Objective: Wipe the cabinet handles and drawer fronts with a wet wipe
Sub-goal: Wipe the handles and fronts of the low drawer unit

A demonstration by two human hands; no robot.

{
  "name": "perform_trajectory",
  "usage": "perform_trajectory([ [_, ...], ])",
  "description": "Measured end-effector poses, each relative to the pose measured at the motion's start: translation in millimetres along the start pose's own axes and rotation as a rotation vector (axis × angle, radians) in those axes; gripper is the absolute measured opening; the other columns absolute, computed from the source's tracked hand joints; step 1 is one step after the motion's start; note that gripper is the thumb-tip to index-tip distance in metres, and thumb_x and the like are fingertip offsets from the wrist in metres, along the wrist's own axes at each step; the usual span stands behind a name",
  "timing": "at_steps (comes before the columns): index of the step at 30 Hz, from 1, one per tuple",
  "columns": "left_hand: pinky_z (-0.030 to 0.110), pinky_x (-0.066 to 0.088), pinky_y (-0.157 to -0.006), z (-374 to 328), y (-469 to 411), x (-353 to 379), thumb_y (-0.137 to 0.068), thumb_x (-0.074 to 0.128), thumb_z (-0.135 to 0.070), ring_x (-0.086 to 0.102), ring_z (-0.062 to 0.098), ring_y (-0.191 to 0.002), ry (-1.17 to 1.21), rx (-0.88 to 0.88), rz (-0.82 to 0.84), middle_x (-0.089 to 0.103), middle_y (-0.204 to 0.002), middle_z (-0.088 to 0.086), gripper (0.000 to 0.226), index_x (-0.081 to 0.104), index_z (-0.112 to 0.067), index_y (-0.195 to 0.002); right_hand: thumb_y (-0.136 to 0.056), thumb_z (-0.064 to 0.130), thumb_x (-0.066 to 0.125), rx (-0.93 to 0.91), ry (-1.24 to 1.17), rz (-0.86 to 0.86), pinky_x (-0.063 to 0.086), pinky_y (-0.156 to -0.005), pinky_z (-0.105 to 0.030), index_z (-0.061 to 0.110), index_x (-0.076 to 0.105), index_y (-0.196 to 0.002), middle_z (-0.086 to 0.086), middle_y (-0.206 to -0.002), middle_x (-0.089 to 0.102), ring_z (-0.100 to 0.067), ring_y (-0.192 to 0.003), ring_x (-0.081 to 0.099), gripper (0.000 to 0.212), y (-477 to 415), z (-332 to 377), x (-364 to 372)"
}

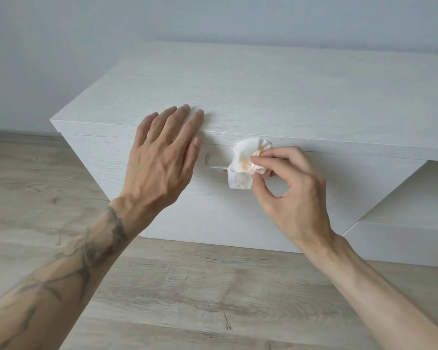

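Observation:
A low white cabinet (263, 92) stands against the wall, its drawer front (213, 210) facing me. A white bar handle (214, 166) runs across the drawer front near the top. My right hand (291, 193) pinches a crumpled white wet wipe (243, 160) with orange stains and presses it on the handle's middle. A small orange smear shows on the handle just left of the wipe. My left hand (162, 157) lies flat, fingers apart, over the cabinet's front top edge, left of the handle. The handle's right part is hidden by the wipe and my fingers.
Light wood-pattern flooring (187, 299) spreads in front of the cabinet. To the right the cabinet has an open recess (427, 188) above a lower white shelf (395, 236). A pale wall (213, 18) rises behind.

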State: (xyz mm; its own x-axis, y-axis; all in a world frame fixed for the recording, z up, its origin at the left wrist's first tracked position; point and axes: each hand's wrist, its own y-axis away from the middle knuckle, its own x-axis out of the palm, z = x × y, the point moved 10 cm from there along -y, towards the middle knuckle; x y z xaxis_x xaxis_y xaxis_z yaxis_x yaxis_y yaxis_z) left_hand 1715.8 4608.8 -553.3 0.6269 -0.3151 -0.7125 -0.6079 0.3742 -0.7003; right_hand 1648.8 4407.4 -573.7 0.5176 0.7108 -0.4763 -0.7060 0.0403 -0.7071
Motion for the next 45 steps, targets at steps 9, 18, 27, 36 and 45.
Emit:
perform_trajectory([
  [9, 0.049, 0.026, -0.128, 10.2, 14.3, 0.0, -0.118, 0.033, -0.030, 0.043, 0.033, -0.150, -0.027, 0.032, -0.071, 0.047, -0.162, 0.012, 0.049, 0.042, -0.013, -0.163, -0.086, 0.008, 0.089, -0.102, 0.122, -0.111, 0.050, -0.091, -0.022, 0.004, 0.082, -0.098, -0.008, -0.103, 0.074, -0.027, -0.095, 0.064, 0.015, 6.6, 5.2, 4.5],
  [18, 0.051, 0.013, -0.131, 19.1, 23.6, 18.7, -0.116, 0.037, -0.031, 0.031, 0.036, -0.156, -0.059, 0.059, -0.194, 0.037, -0.167, 0.014, 0.055, 0.029, -0.017, -0.168, -0.092, 0.004, 0.084, -0.211, 0.181, -0.138, 0.053, -0.085, -0.032, 0.005, 0.082, -0.099, -0.005, -0.101, 0.075, -0.027, -0.092, 0.064, 0.007, 13.5, 6.4, 9.2],
  [27, 0.051, 0.007, -0.133, 24.4, 28.4, 28.4, -0.114, 0.043, -0.028, 0.022, 0.035, -0.160, -0.116, 0.111, -0.328, 0.027, -0.171, 0.015, 0.063, 0.019, -0.020, -0.171, -0.091, 0.008, 0.084, -0.219, 0.155, -0.146, 0.052, -0.079, -0.039, 0.008, 0.084, -0.103, -0.003, -0.096, 0.074, -0.026, -0.089, 0.063, 0.012, 6.6, 16.9, 30.0],
  [36, 0.051, 0.003, -0.133, 25.2, 29.3, 35.0, -0.112, 0.043, -0.027, 0.020, 0.036, -0.159, -0.092, 0.120, -0.384, 0.027, -0.169, 0.014, 0.065, 0.016, -0.021, -0.171, -0.093, 0.018, 0.085, -0.190, 0.164, -0.218, 0.050, -0.081, -0.046, 0.018, 0.084, -0.104, 0.004, -0.096, 0.073, -0.022, -0.093, 0.058, 0.011, 12.8, 1.9, 22.9],
  [45, 0.051, 0.006, -0.132, 25.5, 28.7, 34.7, -0.112, 0.045, -0.028, 0.022, 0.036, -0.158, -0.093, 0.124, -0.381, 0.031, -0.167, 0.015, 0.065, 0.018, -0.020, -0.171, -0.094, 0.021, 0.083, -0.163, 0.166, -0.242, 0.049, -0.083, -0.049, 0.020, 0.083, -0.105, 0.005, -0.098, 0.075, -0.022, -0.095, 0.058, 0.011, 16.7, -6.0, 16.1],
])
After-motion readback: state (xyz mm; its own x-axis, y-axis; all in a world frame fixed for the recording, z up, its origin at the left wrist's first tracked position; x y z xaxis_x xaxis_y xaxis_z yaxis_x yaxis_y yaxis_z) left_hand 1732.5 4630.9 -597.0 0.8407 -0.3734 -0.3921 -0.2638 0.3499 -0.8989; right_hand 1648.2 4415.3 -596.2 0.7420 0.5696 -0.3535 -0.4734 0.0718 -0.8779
